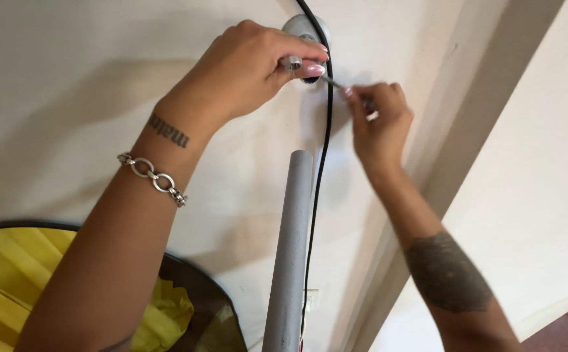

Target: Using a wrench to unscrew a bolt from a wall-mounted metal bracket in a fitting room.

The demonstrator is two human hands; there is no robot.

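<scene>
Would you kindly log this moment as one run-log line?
left hand: grips round fitting | right hand: holds screwdriver, tip at fitting | black cable, grey conduit below

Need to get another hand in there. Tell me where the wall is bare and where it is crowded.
Bare: wall left of the left hand and above its forearm; wall between the black cable and right forearm. Crowded: around the round white fitting, where the right hand holds a thin tool, and between cable and grey pipe.
</scene>
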